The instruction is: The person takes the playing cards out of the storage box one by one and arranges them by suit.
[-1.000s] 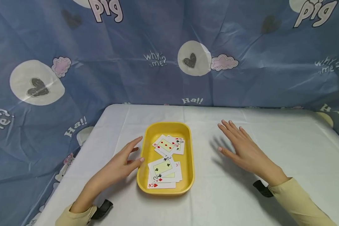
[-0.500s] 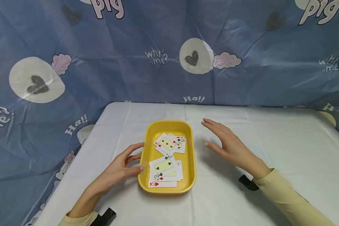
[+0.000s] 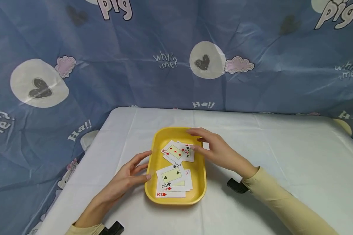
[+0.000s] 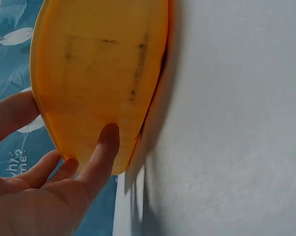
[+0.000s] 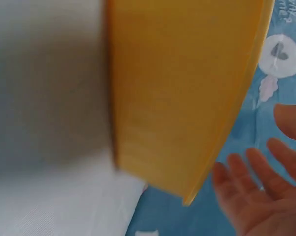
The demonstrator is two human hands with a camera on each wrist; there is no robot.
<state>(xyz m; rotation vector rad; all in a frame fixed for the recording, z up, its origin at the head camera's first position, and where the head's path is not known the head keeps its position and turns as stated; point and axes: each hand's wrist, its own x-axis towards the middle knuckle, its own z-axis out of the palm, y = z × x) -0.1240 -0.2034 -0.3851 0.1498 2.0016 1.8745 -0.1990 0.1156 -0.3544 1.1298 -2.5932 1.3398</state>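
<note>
A yellow tray (image 3: 196, 182), deep-sided and rounded at the corners, holds several playing cards lying face up in two loose groups. A diamonds card (image 3: 174, 152) tops the far group; the two of clubs (image 3: 171, 176) lies over the near one. At the tray's left side is my left hand (image 3: 123, 179); the left wrist view has its thumb (image 4: 106, 140) against the outer wall and its other fingertips by the rim. My right hand (image 3: 219, 151) reaches over the right rim, fingers extended and slightly bent, thumb overlapping the far cards in the head view. Neither hand holds a card.
A white cloth (image 3: 270, 156) covers the table under the tray. Behind it hangs a blue printed curtain (image 3: 153, 85) with hearts and lettering, which also runs down the left side. Each wrist wears a black strap, such as the right strap (image 3: 236, 186).
My right hand has moved left, from beside the tray to over its right rim. My left hand has settled closer against the left side. The cards lie as before.
</note>
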